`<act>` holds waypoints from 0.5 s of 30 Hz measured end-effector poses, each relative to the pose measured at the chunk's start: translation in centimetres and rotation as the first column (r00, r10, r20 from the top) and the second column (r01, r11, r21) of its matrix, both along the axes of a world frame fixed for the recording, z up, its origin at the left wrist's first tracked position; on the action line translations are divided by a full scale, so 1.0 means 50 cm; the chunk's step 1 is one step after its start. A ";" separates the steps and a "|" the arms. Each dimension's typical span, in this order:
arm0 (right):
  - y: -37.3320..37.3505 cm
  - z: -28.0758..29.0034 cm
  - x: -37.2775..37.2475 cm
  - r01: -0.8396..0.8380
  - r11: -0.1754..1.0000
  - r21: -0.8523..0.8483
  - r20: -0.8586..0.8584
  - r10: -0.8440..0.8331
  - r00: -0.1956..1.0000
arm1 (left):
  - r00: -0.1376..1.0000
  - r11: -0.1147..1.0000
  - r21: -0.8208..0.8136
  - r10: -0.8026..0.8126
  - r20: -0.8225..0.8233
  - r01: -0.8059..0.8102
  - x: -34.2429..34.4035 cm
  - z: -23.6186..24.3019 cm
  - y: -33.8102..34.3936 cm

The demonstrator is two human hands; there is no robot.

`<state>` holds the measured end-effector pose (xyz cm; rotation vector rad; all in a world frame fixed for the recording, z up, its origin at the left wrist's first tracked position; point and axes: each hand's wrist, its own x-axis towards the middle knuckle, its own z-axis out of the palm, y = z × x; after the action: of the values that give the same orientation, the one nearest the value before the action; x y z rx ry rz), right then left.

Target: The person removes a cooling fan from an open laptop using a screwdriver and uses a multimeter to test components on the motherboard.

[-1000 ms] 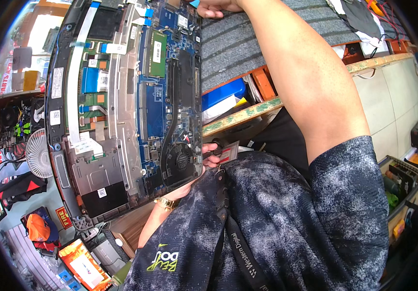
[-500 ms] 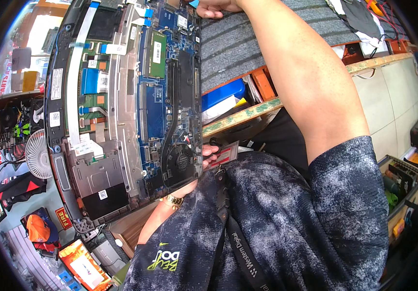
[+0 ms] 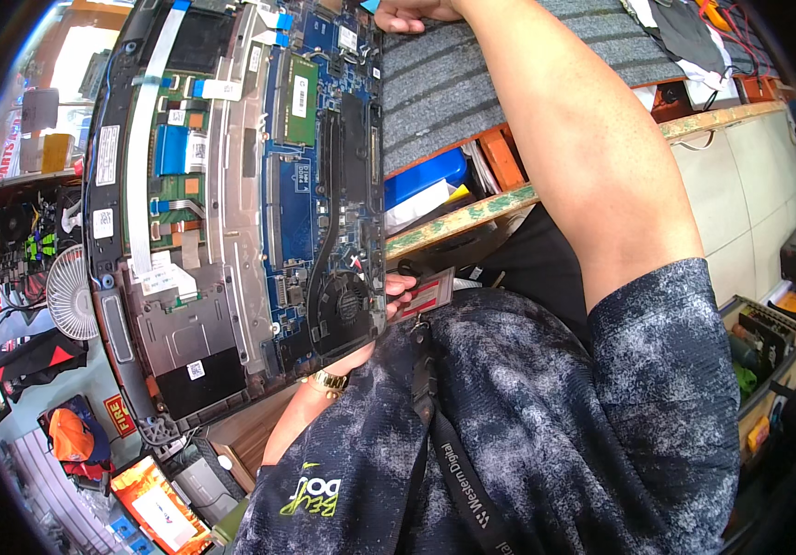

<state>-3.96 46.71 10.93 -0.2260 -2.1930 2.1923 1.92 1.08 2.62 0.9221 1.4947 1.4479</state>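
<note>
An opened laptop base [image 3: 241, 203] stands tilted in front of me, its insides bare. It shows a blue circuit board [image 3: 289, 208], a green memory module [image 3: 302, 100], a round black fan [image 3: 347, 303] and a long white ribbon cable [image 3: 142, 166]. My left hand [image 3: 399, 294] grips its near right edge from behind; fingertips show past the fan, while the palm is hidden. Up by the far right corner is my right hand [image 3: 409, 15], fingers curled in, partly cut off by the frame's top. A bit of blue shows beside it; what it holds, if anything, is unclear.
A grey ribbed mat [image 3: 444, 88] covers the bench, with a blue object [image 3: 428, 178] and papers in the open space below its edge. A badge [image 3: 430, 294] hangs on my lanyard. At left are a white fan [image 3: 73, 294] and an orange cap [image 3: 73, 435].
The fingers of my left hand have shifted slightly at the laptop's edge. My right hand and the laptop have hardly moved.
</note>
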 end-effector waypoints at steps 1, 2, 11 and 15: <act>-0.001 0.001 0.000 0.000 1.000 -0.001 -0.007 0.000 1.000 | 1.000 1.000 0.000 -0.002 -0.005 0.002 0.000 0.001 0.001; -0.002 0.001 0.000 0.000 1.000 -0.003 -0.014 0.000 1.000 | 1.000 1.000 0.000 -0.003 -0.009 0.003 0.000 0.003 0.003; -0.005 0.002 0.001 0.021 0.999 0.035 -0.021 -0.020 1.000 | 0.899 0.907 -0.416 -0.235 -0.369 0.066 -0.019 0.034 0.000; -0.004 0.004 0.003 0.005 1.000 0.008 -0.005 -0.005 1.000 | 0.986 0.941 -0.324 0.132 0.102 -0.092 -0.051 0.030 -0.087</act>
<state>-3.82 46.52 11.12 -0.2252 -2.1955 2.1785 -0.64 -3.27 4.14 0.5490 1.6496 1.2666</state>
